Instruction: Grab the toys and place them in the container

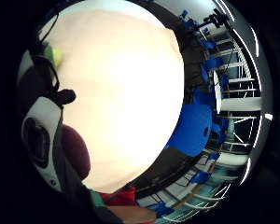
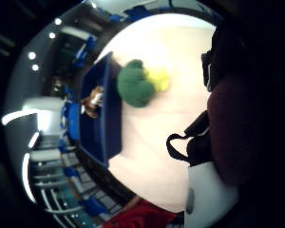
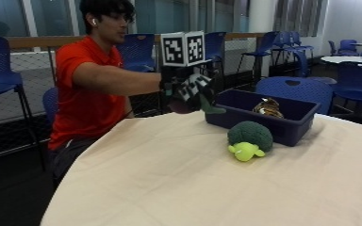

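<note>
Outside view: gloved right hand [image 3: 190, 92] grips rounded dark-maroon toy [image 3: 182, 104] beside rectangular blue container [image 3: 287, 123].

Outside view: across the table [image 3: 187, 188], facing the seated person, container [image 3: 264, 117] at 2 o'clock. Palm views: raised above the tabletop, looking down. Thumb side shares container [image 2: 100, 111] and green toy [image 2: 135, 85].

A dark maroon plush toy [image 3: 182, 104] with a green part sticking out sits in the grip of the gloved right hand [image 3: 190, 89], raised above the bench [image 3: 168, 188] just beside the blue container [image 3: 294, 123]. A striped brown toy [image 3: 267, 107] lies inside the container. A green and yellow turtle toy [image 3: 249, 140] rests on the bench against the container's front wall.
</note>
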A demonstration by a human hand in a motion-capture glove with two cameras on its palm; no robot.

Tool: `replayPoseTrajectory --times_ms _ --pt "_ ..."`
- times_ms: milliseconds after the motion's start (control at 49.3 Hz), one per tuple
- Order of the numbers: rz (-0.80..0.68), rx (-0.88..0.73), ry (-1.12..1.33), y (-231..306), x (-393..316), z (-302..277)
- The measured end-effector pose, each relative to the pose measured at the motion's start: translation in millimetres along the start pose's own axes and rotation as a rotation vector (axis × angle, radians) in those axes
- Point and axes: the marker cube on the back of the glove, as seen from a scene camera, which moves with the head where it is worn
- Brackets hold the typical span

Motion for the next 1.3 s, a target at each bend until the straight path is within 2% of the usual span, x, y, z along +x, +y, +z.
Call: replayPoseTrajectory --times_ms 324,426,466,588,669,730,831,932,1095,1297 --pt "-0.320 -0.006 -0.070 0.5 -209.2 -51.1" --pt "-0.573 0.018 0.046 2.6 -254.4 -43.1" --pt "-0.597 0.035 0.094 0.2 -266.0 -37.5" --pt "-0.452 0.049 -0.006 -2.2 -308.6 -28.8" --pt "-0.500 0.072 0.064 -5.5 -308.1 -18.2" --pt "-0.558 0.019 0.076 -6.0 -302.4 -12.3" --pt "-0.443 -0.114 -0.090 -9.3 -293.9 -10.5" --pt "-0.342 -0.063 -0.196 -26.8 -252.2 -16.1" --pt "-0.198 -0.056 -0.063 -51.2 -174.9 -1.4" --pt "-0.092 -0.098 0.003 -70.4 -109.3 39.8"
